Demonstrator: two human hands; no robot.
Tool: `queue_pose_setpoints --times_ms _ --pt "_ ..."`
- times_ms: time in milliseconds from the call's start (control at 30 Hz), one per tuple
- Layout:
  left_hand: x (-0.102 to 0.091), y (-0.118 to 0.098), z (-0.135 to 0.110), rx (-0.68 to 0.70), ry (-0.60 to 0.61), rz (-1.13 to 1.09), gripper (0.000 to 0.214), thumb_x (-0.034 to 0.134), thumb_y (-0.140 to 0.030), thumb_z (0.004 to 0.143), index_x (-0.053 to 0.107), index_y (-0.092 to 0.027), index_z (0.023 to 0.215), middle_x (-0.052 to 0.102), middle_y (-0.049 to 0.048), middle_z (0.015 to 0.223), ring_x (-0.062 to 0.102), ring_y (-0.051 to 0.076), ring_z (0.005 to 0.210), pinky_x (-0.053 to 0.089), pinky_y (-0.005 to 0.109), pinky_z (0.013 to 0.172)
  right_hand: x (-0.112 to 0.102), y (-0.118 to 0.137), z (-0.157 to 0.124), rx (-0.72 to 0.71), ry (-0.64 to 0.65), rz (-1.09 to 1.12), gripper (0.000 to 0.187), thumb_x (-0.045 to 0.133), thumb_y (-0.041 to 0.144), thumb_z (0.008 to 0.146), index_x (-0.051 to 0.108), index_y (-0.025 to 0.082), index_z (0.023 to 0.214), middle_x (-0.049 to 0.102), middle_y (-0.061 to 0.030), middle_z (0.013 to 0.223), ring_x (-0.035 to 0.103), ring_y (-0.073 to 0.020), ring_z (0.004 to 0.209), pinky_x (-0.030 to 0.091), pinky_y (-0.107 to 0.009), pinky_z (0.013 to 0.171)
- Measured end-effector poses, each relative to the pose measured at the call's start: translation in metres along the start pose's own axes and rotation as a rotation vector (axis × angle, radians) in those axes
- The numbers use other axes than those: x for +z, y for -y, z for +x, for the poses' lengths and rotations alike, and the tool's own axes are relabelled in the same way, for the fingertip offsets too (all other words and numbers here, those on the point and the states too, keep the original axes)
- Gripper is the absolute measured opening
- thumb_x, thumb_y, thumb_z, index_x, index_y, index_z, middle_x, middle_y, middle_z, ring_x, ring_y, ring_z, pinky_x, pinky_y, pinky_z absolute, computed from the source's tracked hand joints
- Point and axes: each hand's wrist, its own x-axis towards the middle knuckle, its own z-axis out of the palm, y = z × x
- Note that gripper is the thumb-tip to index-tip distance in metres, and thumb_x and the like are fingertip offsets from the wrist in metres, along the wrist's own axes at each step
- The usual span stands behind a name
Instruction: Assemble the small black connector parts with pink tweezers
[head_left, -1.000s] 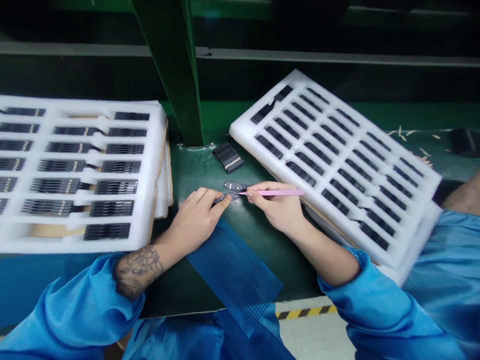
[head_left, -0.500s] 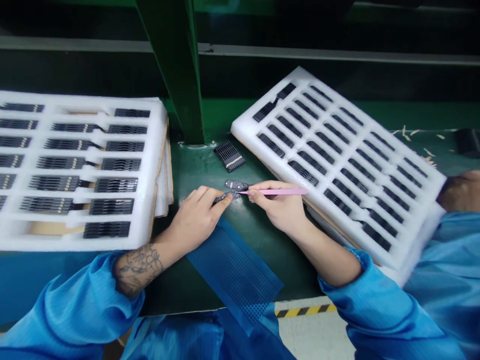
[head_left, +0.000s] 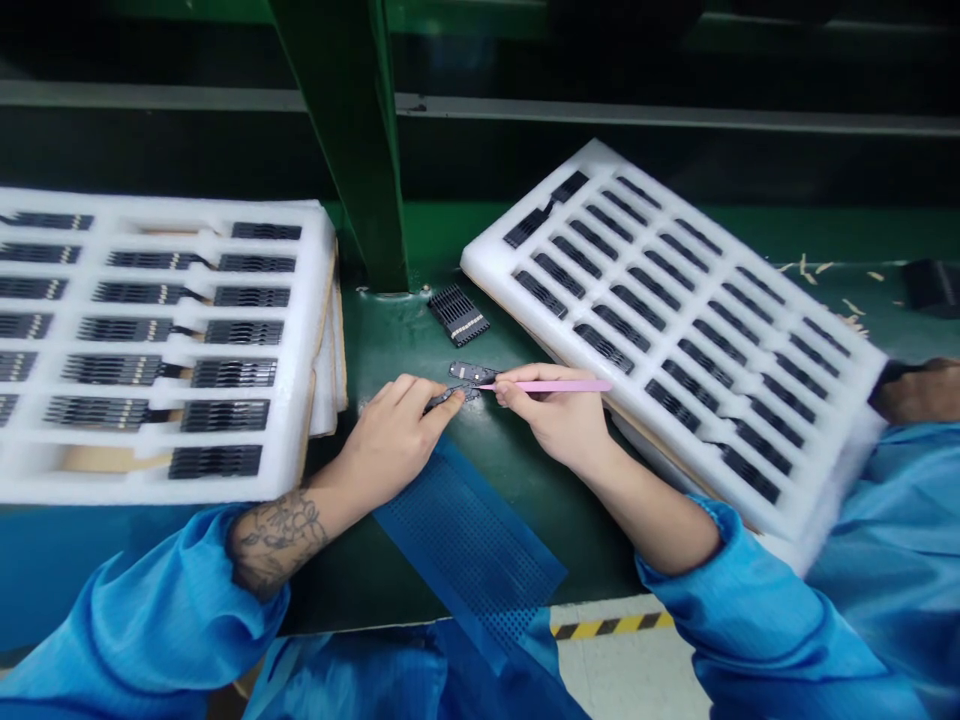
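Observation:
Pink tweezers (head_left: 562,386) are pinched in my right hand (head_left: 559,420), their tip pointing left at a small dark electronic part (head_left: 457,393). My left hand (head_left: 397,430) is closed on that part, thumb and fingers at its left end, low over the green bench. Just above it lies a second dark flat piece with light spots (head_left: 471,372); whether the two are joined I cannot tell. Farther back rests a bundle of black strips with a pale band (head_left: 459,314). The tweezer tip meets the part, but the exact contact is too small to make out.
White foam trays holding black parts stand on the left (head_left: 307,300) and right (head_left: 592,160). A blue perforated sheet (head_left: 480,530) lies at the bench's front. A green post (head_left: 352,150) rises behind. A co-worker's blue sleeve (head_left: 900,500) is at the right edge.
Both hands stay almost in place, with the tweezers still at the dark part. The whole view has shifted slightly.

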Motion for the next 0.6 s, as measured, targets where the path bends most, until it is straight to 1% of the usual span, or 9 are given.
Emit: queue_pose_setpoints --times_ms 267,367,500,600 --pt "0.0003 0.0001 -0.0003 0.004 -0.007 0.002 0.027 0.053 -0.016 0.1 0.06 -0.015 0.127 0.065 0.0098 0.111 0.057 0.022 0.097 0.052 0.035 0.079 0.0012 0.0031 -0.0006 0.013 -0.011 -0.005 0.016 0.077 0.033 0.078 0.079 0.018 0.081 0.076 -0.0065 0.074 0.066 -0.0173 0.063 0.051 -0.03 0.058" --pt "-0.0009 -0.0008 0.0009 -0.002 0.037 0.012 0.032 0.053 -0.016 0.1 0.058 -0.016 0.132 0.064 0.0101 0.112 0.056 0.023 0.098 0.05 0.036 0.078 0.0012 0.0026 -0.0003 -0.002 -0.012 -0.018 0.014 0.077 0.031 0.078 0.079 0.017 0.082 0.077 -0.0066 0.075 0.068 -0.0174 0.065 0.052 -0.03 0.06" --pt "-0.0037 -0.0031 0.0045 0.006 0.113 0.077 0.041 0.053 -0.014 0.098 0.054 -0.019 0.139 0.062 0.0104 0.11 0.055 0.025 0.095 0.046 0.037 0.072 -0.0001 0.0002 0.0002 -0.006 -0.015 -0.017 0.012 0.077 0.028 0.078 0.08 0.017 0.082 0.077 -0.0065 0.075 0.068 -0.0169 0.064 0.053 -0.029 0.058" --pt "-0.0045 -0.0038 0.0057 -0.001 0.126 0.091 0.04 0.052 -0.015 0.099 0.055 -0.019 0.138 0.062 0.0107 0.109 0.054 0.026 0.094 0.044 0.037 0.071 -0.0023 -0.0011 -0.0004 -0.051 -0.025 0.022 0.011 0.079 0.028 0.08 0.079 0.017 0.082 0.076 -0.0051 0.072 0.069 -0.0167 0.062 0.054 -0.029 0.057"
